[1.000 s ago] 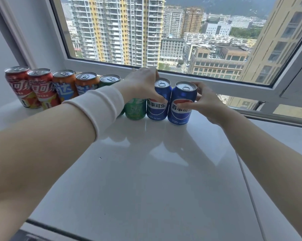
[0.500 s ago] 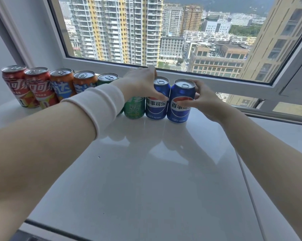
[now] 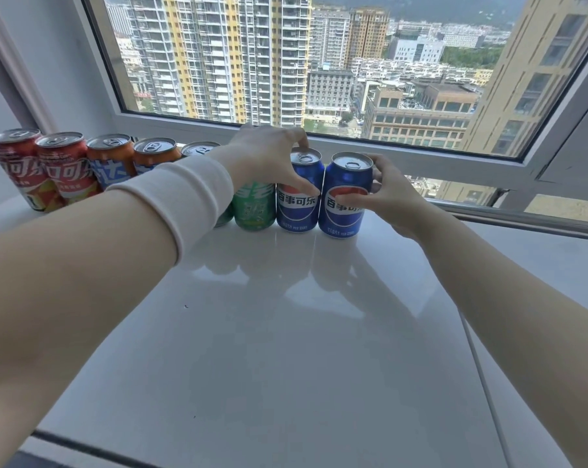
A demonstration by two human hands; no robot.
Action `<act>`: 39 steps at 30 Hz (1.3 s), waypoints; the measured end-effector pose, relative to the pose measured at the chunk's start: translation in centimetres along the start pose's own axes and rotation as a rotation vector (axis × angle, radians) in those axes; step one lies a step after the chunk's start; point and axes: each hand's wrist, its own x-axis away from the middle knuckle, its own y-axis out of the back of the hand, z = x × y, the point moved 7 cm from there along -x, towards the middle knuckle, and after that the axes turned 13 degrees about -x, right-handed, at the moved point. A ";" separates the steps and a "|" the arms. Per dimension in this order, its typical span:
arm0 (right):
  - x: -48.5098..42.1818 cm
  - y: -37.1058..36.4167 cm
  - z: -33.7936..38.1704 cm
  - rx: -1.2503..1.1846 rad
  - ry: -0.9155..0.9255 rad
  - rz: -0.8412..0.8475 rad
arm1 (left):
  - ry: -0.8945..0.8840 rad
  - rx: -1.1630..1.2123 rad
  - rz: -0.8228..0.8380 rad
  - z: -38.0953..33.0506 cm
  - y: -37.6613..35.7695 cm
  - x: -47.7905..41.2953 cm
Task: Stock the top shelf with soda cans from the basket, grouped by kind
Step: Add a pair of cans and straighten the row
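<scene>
A row of upright cans stands along the back of the white shelf. From the left there are two red cans, two orange cans, two green cans and two blue cans. My forearm hides most of the left green can. My left hand grips the left blue can, fingertips at its top rim and thumb on its front. My right hand grips the right blue can, thumb on the label and fingers behind. The two blue cans touch. The basket is not in view.
The window frame runs right behind the cans, with a metal rail to the right. A seam crosses the shelf top on the right. The shelf's front edge lies near me.
Both hands stay on the same two blue cans. The cans have hardly moved; only the view has shifted slightly.
</scene>
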 end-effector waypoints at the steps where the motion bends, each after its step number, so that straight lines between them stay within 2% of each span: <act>1: 0.0 0.0 0.0 -0.001 0.000 -0.002 | -0.001 -0.003 0.003 0.0 0.0 0.0; 19: 0.1 0.1 -0.1 0.049 0.043 -0.066 | -0.029 0.084 0.046 0.0 -0.2 0.2; 26: 0.3 0.0 -1.0 -0.009 0.060 -0.091 | -0.041 0.114 0.038 0.1 -1.0 0.0; 39: 0.6 -0.1 -1.8 -0.011 0.032 -0.151 | -0.067 0.028 -0.026 -0.3 -1.3 0.7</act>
